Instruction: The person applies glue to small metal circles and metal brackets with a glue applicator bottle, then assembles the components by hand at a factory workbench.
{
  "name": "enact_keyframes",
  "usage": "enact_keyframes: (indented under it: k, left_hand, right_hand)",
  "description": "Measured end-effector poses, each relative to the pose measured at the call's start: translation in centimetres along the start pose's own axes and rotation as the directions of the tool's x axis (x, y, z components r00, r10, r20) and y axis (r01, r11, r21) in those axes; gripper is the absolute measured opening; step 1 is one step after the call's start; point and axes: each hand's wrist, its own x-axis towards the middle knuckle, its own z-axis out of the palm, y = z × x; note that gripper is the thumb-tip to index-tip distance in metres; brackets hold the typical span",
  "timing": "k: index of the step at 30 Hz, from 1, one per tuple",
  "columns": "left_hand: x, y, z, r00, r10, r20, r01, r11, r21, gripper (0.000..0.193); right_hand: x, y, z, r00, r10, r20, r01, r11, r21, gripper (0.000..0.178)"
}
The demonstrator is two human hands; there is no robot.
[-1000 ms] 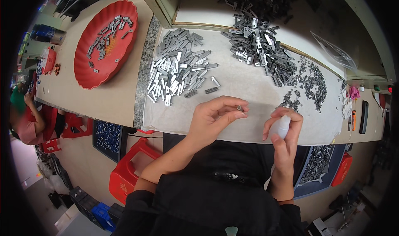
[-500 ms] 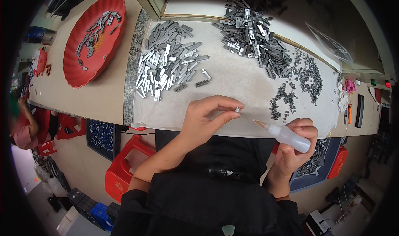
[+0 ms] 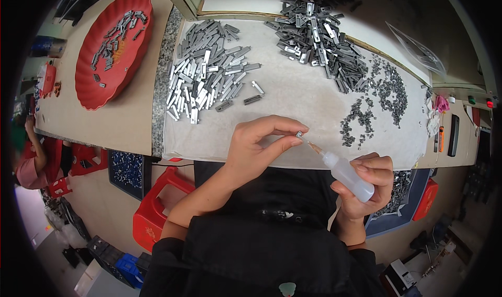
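Between the thumb and forefinger of my left hand (image 3: pixel 266 143) is a small metal part (image 3: pixel 299 134), pinched at the fingertips. My right hand (image 3: pixel 368 184) grips a translucent white squeeze bottle (image 3: pixel 349 178), tilted with its narrow nozzle (image 3: pixel 315 147) pointing up and left. The nozzle's thin tip is at the small metal part; whether they touch I cannot tell. Beyond my hands, a pile of slim grey metal pieces (image 3: pixel 209 72) lies on the white work sheet (image 3: pixel 293 98). Tiny dark metal parts (image 3: pixel 356 122) are scattered to the right.
A larger heap of dark metal pieces (image 3: pixel 321 41) lies at the back. On the left table stands a red scalloped tray (image 3: pixel 130 72) holding several pieces. A red stool (image 3: pixel 149 213) and a blue bin (image 3: pixel 400 213) are below the table edge. Another person's arm (image 3: pixel 36 145) shows far left.
My right hand has brought the squeeze bottle left and upward, so its nozzle tip is now at the small metal part. My left hand keeps its pinch nearly in place.
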Motion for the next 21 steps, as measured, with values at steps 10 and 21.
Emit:
enact_keyframes:
  k: [10, 21]
  left_hand:
    - [-0.04, -0.02, -0.08, 1.0, -0.013, 0.003, 0.013, 1.0, 0.007, 0.017]
    - [-0.02, 0.04, 0.02, 1.0, -0.002, 0.0, 0.002, 1.0, 0.017, 0.019]
  right_hand:
    - [0.23, -0.03, 0.15, 1.0, -0.011, 0.007, 0.011, 1.0, -0.015, 0.042]
    - [-0.12, -0.11, 0.02, 1.0, 0.012, 0.0, -0.012, 0.999, -0.037, 0.044]
